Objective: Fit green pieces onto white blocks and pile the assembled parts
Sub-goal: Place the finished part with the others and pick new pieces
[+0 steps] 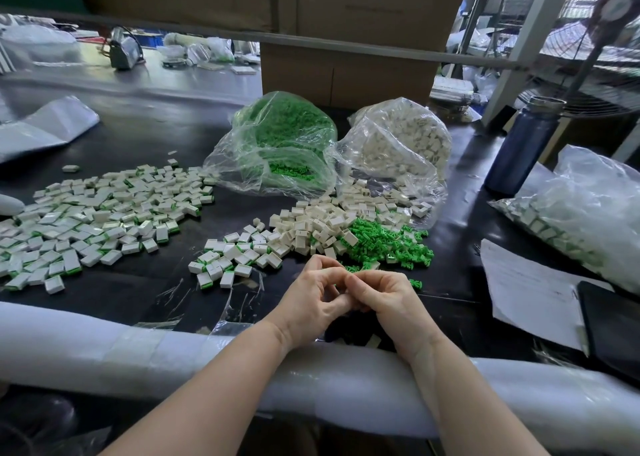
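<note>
Head view, hands: the left hand (313, 298) and right hand (388, 299) meet fingertip to fingertip just above the near edge of the bench (145, 293), all fingers curled inward; whatever they pinch between them is hidden by the fingers, so I cannot tell what either one holds.
Head view, loose green pieces (391, 244): a small heap on the bench just beyond the right hand, touching the white heap on its left.
Head view, loose white blocks (311, 223): a heap beyond the hands, spilling from the mouth of a clear bag.
Head view, assembled parts (93, 213): a wide spread pile on the left of the bench, white with green edges; a smaller cluster (225, 265) lies just left of the left hand.
Head view, bags: a clear bag of green pieces (277, 144) and a clear bag of white blocks (398, 140) stand side by side behind the heaps; another bag of parts (581, 213) lies at the right.
Head view, other: a dark blue bottle (523, 144) stands upright right of the bags; a white paper (530, 289) lies near the right edge; white foam padding (104, 355) runs along the near bench edge under both forearms; a cardboard box (346, 74) stands behind.
</note>
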A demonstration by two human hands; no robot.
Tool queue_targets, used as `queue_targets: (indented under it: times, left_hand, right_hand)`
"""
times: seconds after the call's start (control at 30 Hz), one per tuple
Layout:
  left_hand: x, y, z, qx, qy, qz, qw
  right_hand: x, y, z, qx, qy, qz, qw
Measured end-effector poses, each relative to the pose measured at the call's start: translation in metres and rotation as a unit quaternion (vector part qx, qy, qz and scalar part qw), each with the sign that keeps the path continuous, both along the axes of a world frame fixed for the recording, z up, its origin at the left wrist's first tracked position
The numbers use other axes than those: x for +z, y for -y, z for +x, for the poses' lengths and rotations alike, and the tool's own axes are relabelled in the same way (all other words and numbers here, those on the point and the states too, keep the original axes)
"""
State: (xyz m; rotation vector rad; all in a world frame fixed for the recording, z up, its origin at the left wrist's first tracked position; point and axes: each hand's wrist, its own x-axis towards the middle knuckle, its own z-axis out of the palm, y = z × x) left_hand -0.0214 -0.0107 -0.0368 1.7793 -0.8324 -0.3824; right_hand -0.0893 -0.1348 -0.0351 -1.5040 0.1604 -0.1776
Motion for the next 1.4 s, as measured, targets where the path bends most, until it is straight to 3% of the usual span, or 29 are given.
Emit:
queue_targets:
  times: [0.53,0.77,1.4]
  left_hand:
    - [-0.0016,0.0005,0.0015,-0.009,-0.008,0.0,1.0]
    - [-0.0016,0.0007,0.0016,-0.022,-0.013,0.012,1.0]
    - [-0.0004,0.0002,0.0008,-0.031,-0.002,0.02,0.999]
  right_hand:
    - [-0.0023,0.0015,0.0023,-0.009,0.004,-0.006,1.0]
    - [-0.005,0.0019,0.0032,-0.035,0.01,-0.064,0.997]
    - [-0.0056,0.0035,0.0031,-0.061,0.014,-0.054,0.997]
